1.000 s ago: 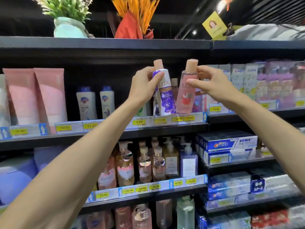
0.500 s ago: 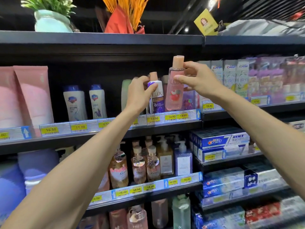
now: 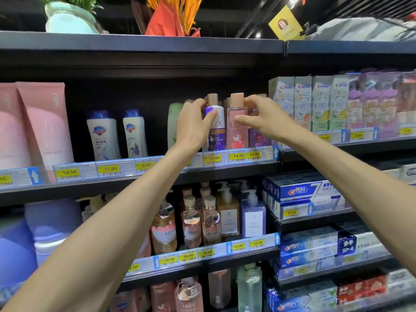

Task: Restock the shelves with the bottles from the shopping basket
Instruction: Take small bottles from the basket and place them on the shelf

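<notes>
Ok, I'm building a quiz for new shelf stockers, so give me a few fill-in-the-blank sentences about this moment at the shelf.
1. The left hand holds the white Lux bottle with the ____ flower on its label.
2. The right hand grips the ____ Lux bottle beside it.
3. The yellow tag below the white bottle reads ____.
4. The upright boxes right of the hands carry the brand name ____.

Missing words: purple; pink; 12.90; Crest
</notes>
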The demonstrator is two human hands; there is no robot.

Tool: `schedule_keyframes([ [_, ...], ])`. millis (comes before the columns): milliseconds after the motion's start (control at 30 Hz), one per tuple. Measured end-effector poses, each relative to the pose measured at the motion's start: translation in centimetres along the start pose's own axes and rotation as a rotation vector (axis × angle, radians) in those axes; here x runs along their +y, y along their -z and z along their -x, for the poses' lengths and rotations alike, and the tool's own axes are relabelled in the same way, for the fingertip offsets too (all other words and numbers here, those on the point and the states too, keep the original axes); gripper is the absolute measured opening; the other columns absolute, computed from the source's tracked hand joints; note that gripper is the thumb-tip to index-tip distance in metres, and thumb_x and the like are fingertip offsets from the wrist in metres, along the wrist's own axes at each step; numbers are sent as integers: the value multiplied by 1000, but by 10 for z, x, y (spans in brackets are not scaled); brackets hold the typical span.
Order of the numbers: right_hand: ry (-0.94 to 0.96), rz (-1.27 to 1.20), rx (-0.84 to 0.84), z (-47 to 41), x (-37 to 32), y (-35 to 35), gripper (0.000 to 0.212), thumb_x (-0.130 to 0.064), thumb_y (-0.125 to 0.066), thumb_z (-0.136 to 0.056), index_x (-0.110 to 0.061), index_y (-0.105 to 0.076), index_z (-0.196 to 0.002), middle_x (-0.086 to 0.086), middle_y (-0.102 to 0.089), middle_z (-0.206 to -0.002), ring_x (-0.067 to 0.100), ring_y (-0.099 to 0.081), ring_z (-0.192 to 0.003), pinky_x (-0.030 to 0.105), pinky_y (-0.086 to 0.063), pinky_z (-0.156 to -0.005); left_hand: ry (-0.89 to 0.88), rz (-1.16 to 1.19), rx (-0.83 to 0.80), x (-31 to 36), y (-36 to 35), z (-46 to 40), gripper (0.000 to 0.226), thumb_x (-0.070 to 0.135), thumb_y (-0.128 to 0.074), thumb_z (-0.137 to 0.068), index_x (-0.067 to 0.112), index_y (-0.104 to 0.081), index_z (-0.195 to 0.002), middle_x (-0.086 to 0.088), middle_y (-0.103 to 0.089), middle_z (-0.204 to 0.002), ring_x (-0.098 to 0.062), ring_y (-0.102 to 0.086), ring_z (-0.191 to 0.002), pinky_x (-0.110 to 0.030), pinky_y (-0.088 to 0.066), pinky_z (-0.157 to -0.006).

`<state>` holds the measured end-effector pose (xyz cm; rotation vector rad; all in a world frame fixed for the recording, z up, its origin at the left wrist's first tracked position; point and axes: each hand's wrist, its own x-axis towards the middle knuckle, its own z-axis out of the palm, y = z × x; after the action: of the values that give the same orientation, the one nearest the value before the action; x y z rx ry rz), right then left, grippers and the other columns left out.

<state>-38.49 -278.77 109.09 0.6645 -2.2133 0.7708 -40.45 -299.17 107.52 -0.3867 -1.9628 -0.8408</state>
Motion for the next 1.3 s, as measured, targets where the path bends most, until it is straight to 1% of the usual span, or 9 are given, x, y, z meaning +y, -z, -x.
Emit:
schedule_keyframes([
  [100, -24, 17, 18, 1, 1, -2, 53, -37, -73, -93, -19, -55, -139, -5, -64, -117, 14, -64, -105, 39, -57, -90, 13, 15, -14, -2, -1, 0, 48, 37, -66, -97, 18, -56, -139, -6, -57, -122, -18, -62, -108, -43, -58, -92],
  [267, -45, 21, 44, 1, -1, -3, 53, -35, -75, -92, -19, -54, -139, -6, -64, -115, 13, -63, -105, 37, -56, -92, -21, 40, -64, -4, 4, 3, 60, 29, -73, -91, 16, -49, -145, -5, -54, -126, -15, -61, -111, -40, -58, -94],
  [433, -32, 52, 54, 3, -9, -9, 55, -37, -72, -93, -14, -53, -140, 2, -66, -125, 15, -64, -107, 38, -57, -91, -69, 31, -27, -4, 4, 7, 56, 28, -73, -90, 17, -50, -140, -3, -56, -123, -15, -61, -108, -42, -58, -91],
  [567, -42, 114, 105, 5, -10, -18, 63, -46, -77, -87, -12, -52, -134, 7, -60, -128, 20, -62, -109, 40, -57, -90, -72, -10, -69, -7, 3, 11, 58, 28, -76, -88, 15, -51, -138, -2, -51, -122, -16, -57, -111, -40, -56, -93],
  [667, -48, 135, 126, 4, -8, -20, 61, -42, -79, -88, -11, -51, -132, 8, -61, -126, 21, -62, -107, 38, -55, -88, -83, -20, -77, -9, 2, 12, 59, 27, -75, -88, 14, -50, -140, -3, -49, -123, -19, -55, -114, -42, -54, -95],
  [800, -66, 86, 64, 1, -7, -12, 59, -36, -78, -89, -10, -50, -134, 6, -65, -122, 19, -64, -106, 39, -56, -90, -84, -37, -69, -10, 0, 13, 57, 25, -73, -91, 10, -49, -141, -7, -50, -125, -21, -54, -115, -44, -53, -97],
  [967, -95, 52, 26, -1, -5, -4, 59, -36, -79, -89, -12, -51, -136, 3, -66, -120, 18, -65, -103, 40, -58, -89, -101, -44, -57, -12, -2, 15, 56, 26, -72, -91, 11, -49, -140, -6, -51, -123, -20, -54, -114, -44, -53, -96],
  [1067, -76, 75, 39, 1, -6, -4, 59, -37, -77, -91, -12, -51, -138, 4, -67, -122, 17, -65, -103, 37, -57, -86, -112, -45, -49, -13, -2, 16, 57, 27, -71, -92, 13, -48, -141, -5, -51, -123, -18, -53, -113, -44, -54, -95],
  [1300, -37, 112, 102, 8, -8, -9, 63, -36, -75, -92, -11, -50, -144, 8, -66, -131, 20, -65, -115, 36, -56, -92, -127, -45, -50, -15, -2, 20, 62, 28, -71, -93, 13, -44, -146, -5, -50, -131, -17, -53, -119, -44, -57, -94],
])
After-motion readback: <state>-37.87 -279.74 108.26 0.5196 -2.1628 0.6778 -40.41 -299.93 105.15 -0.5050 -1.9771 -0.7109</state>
